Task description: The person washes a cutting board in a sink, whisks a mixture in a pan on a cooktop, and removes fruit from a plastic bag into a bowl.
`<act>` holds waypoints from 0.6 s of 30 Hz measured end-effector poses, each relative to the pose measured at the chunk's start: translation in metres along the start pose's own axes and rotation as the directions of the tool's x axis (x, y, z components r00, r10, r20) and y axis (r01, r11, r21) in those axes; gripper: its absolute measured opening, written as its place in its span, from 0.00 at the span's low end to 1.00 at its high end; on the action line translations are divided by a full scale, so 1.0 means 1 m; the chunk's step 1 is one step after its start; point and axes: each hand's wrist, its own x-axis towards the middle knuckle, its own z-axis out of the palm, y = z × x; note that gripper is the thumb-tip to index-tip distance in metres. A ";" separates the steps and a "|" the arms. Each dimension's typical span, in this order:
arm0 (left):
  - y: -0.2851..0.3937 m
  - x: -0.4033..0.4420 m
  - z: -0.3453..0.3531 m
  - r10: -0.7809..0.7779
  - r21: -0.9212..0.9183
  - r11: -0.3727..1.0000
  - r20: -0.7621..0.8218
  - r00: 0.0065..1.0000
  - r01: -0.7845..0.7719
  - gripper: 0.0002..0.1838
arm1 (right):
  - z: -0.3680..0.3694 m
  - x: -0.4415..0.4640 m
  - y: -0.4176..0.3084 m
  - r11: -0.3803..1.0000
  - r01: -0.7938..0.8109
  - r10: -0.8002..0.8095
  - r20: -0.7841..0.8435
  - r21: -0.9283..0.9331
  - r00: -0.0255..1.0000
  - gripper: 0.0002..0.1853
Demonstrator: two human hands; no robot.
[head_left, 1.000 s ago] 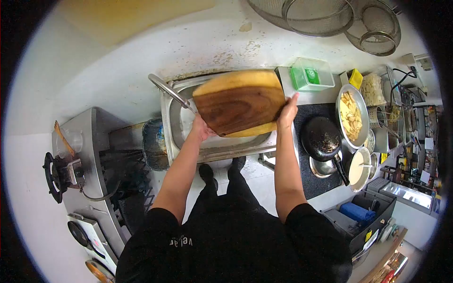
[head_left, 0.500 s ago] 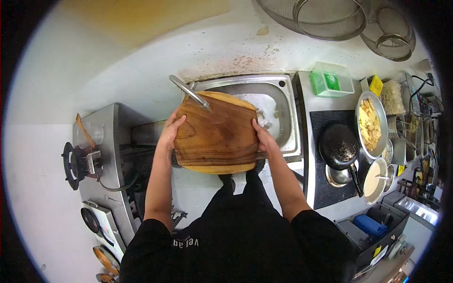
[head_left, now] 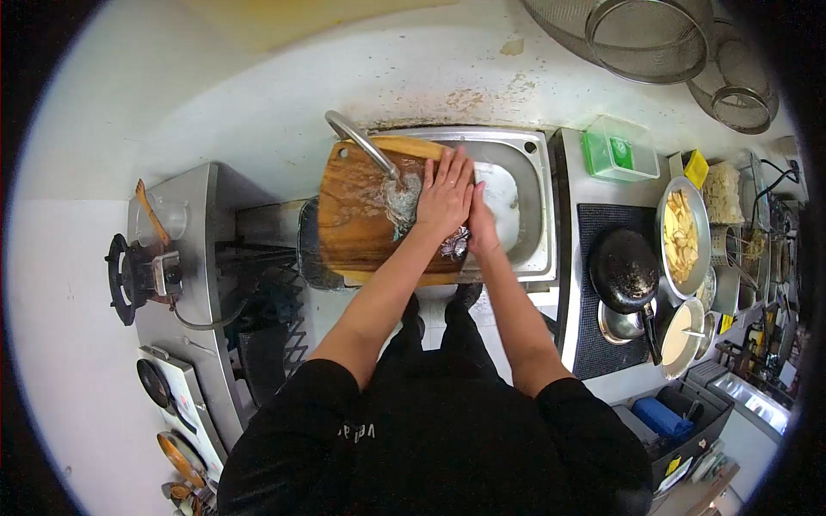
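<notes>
A brown wooden board (head_left: 348,211) with paler edges lies across the left part of the metal sink (head_left: 538,206). Water from the curved faucet (head_left: 361,142) splashes onto its surface. My left hand (head_left: 445,198) rests flat on the board's right part, fingers stretched out and lying together. Beside it, at the board's right edge, my right hand (head_left: 483,222) is turned on its side and grips that edge, with its fingers partly hidden. White suds show in the sink to the right of the board.
Right of the sink are a green-and-clear container (head_left: 621,150), a black pan (head_left: 624,271) on a dark mat, a bowl of cut pieces (head_left: 681,236) and a bowl of pale liquid (head_left: 680,340). A burner (head_left: 125,279) is at the left. Strainers (head_left: 650,39) hang above.
The board has gone from being held up to lying over the sink under running water. My left hand has moved from its left edge onto its right part.
</notes>
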 end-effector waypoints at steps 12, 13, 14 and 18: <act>-0.158 -0.067 0.092 -0.449 -0.407 0.778 0.175 0.876 0.479 0.16 | 0.003 -0.071 -0.166 0.735 0.458 -0.488 0.078 -0.500 0.869 0.19; -0.169 -0.043 0.092 -0.530 -0.509 0.686 0.139 0.836 0.520 0.12 | 0.009 -0.086 -0.174 0.731 0.461 -0.494 0.077 -0.503 0.866 0.19; -0.175 -0.021 0.083 -0.613 -0.755 0.346 0.267 0.743 0.557 0.10 | 0.014 -0.098 -0.179 0.681 0.467 -0.513 0.087 -0.565 0.854 0.19; -0.189 0.044 0.068 -0.482 -0.707 -0.615 0.688 0.542 0.351 0.10 | 0.028 -0.138 -0.189 0.411 0.469 -0.663 0.097 -0.782 0.742 0.19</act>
